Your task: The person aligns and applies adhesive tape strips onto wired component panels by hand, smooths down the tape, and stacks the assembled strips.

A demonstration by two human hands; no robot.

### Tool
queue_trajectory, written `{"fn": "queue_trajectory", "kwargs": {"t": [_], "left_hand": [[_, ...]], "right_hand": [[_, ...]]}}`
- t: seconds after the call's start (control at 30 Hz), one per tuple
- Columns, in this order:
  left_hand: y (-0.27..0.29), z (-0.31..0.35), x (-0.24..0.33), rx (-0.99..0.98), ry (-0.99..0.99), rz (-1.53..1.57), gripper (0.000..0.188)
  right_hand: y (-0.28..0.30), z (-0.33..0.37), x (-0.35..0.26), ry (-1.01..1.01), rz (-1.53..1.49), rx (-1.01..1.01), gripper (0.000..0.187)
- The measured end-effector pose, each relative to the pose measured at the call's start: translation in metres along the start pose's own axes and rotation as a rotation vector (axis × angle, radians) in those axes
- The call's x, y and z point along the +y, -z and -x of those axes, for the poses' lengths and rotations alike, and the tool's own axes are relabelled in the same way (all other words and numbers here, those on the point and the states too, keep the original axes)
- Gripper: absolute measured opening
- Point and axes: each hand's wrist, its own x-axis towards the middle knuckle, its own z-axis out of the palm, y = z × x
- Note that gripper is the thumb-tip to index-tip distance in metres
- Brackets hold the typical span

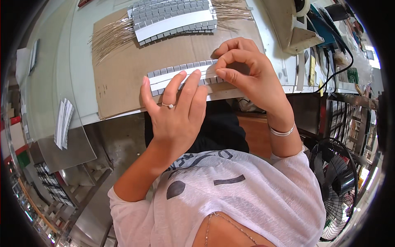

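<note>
A white strip (164,77) edged with small grey blocks along both long sides lies on the cardboard sheet (119,78) in front of me. My left hand (175,109) rests on it, fingers spread and the tips pressing on the strip and its near edge. Over the strip's right end, my right hand (255,74) has its thumb and index fingertips brought together in a pinch. Whatever is between those fingertips is too small or hidden to make out. Beyond the hands sits a stack of grey-block strips (175,26) with thin wires (113,39) fanning out at both ends.
At the table's left, several narrow white strips (63,123) lie on a glass sheet (78,150). A beige machine (290,26) stands at the back right, with a black cable (349,61) beside it. A black fan (333,185) is to my right, below table height.
</note>
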Motion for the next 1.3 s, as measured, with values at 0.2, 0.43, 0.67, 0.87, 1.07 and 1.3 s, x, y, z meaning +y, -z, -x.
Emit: {"fn": "queue_trajectory", "kwargs": {"t": [0.2,0.43,0.67,0.87,1.07,1.3], "left_hand": [[-0.006,-0.002,0.000,0.022,0.012,0.002,0.061],[-0.007,-0.006,-0.001,0.019,0.005,-0.046,0.048],[-0.009,-0.003,-0.008,0.147,-0.102,0.028,0.031],[0.002,-0.001,-0.018,0.331,-0.342,0.115,0.011],[0.079,0.014,-0.068,0.217,-0.331,-0.236,0.018],[0.152,0.079,-0.201,0.139,0.151,-0.837,0.018]], "right_hand": [[-0.009,-0.001,0.003,0.065,0.123,0.058,0.008],[-0.011,-0.007,-0.002,0.149,0.296,0.119,0.014],[-0.001,-0.031,-0.003,0.375,0.523,0.233,0.020],[-0.013,-0.079,-0.016,0.626,0.734,0.120,0.038],[-0.010,-0.091,-0.007,0.628,0.807,0.104,0.046],[-0.009,-0.091,-0.008,0.595,0.685,0.105,0.055]]}}
